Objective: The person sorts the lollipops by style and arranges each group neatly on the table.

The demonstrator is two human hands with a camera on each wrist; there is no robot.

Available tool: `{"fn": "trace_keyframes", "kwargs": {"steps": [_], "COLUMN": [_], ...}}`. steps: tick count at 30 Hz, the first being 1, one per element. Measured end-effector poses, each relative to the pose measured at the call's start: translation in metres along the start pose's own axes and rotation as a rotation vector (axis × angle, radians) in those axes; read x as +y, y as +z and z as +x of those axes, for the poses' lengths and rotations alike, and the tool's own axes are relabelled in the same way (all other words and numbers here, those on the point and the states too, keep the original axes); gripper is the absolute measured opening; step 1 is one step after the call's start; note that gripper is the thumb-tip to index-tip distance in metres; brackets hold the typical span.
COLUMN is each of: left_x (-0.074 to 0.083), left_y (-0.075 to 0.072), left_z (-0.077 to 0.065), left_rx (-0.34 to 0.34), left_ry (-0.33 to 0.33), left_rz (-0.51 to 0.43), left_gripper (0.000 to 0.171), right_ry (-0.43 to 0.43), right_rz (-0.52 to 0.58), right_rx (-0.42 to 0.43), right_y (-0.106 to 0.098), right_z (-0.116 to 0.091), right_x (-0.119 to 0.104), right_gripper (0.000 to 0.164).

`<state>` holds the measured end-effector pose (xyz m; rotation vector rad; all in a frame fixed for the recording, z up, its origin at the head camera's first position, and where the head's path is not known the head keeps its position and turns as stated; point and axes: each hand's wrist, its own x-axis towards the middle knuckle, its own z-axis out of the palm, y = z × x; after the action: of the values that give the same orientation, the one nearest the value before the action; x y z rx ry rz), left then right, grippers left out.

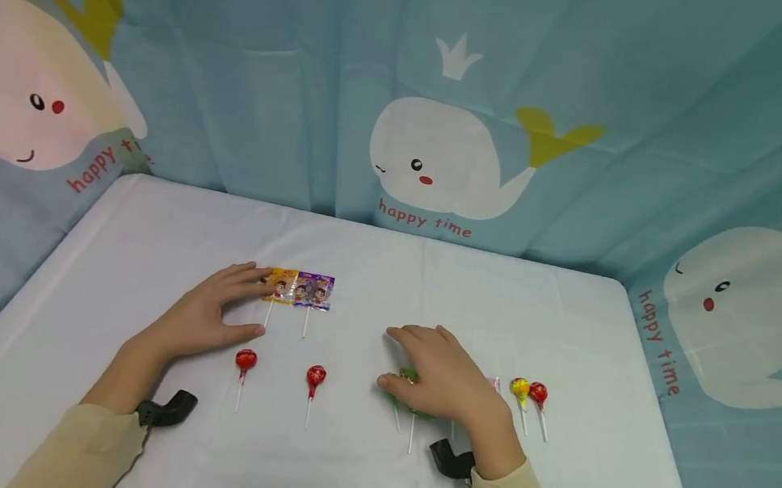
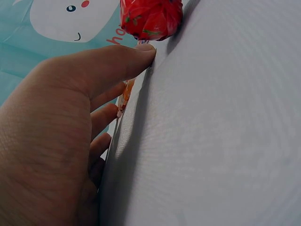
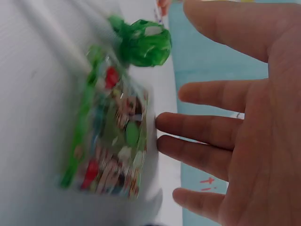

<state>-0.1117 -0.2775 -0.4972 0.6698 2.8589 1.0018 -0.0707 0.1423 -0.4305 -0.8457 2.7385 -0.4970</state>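
My left hand (image 1: 202,314) lies at the back left with fingers extended, fingertips over an orange flat-packet lollipop (image 1: 288,283). Right beside that is a purple flat-packet lollipop (image 1: 315,290), stick toward me. In the left wrist view the thumb is near a round red lollipop (image 2: 151,18). My right hand (image 1: 451,380) is spread above the table, its fingers apart and holding nothing. Under it are a round green lollipop (image 3: 146,43) and a green flat-packet lollipop (image 3: 113,132), both partly hidden by the hand in the head view.
Two round red lollipops, one left (image 1: 246,360) and one right (image 1: 316,377), lie between the hands. Past the right wrist are a yellow lollipop (image 1: 520,388), another red lollipop (image 1: 539,393) and a partly hidden pink wrapper (image 1: 494,383). A whale-print curtain (image 1: 291,101) borders the white table (image 1: 347,483).
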Motion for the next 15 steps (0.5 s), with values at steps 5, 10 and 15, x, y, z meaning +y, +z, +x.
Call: {"fn": "trace_keyframes", "kwargs": {"steps": [5,10,15], "left_x": [0.001,0.000,-0.002], "left_y": [0.000,-0.001,0.001], "left_z": [0.001,0.001,0.001], "left_rx": [-0.003,0.008,0.017], "left_ry": [-0.007,0.005,0.032], "left_rz": [-0.003,-0.012,-0.021], "left_gripper": [0.068,0.068,0.068], "right_ry": [0.002,0.009,0.019], "right_rz": [0.020,0.031,0.032], "right_rx": [0.000,0.006,0.010], "right_y": [0.000,0.002,0.004], "right_z": [-0.010,-0.018,-0.026], "right_x": [0.006,0.011,0.014], "right_gripper": [0.073,0.076,0.079]}}
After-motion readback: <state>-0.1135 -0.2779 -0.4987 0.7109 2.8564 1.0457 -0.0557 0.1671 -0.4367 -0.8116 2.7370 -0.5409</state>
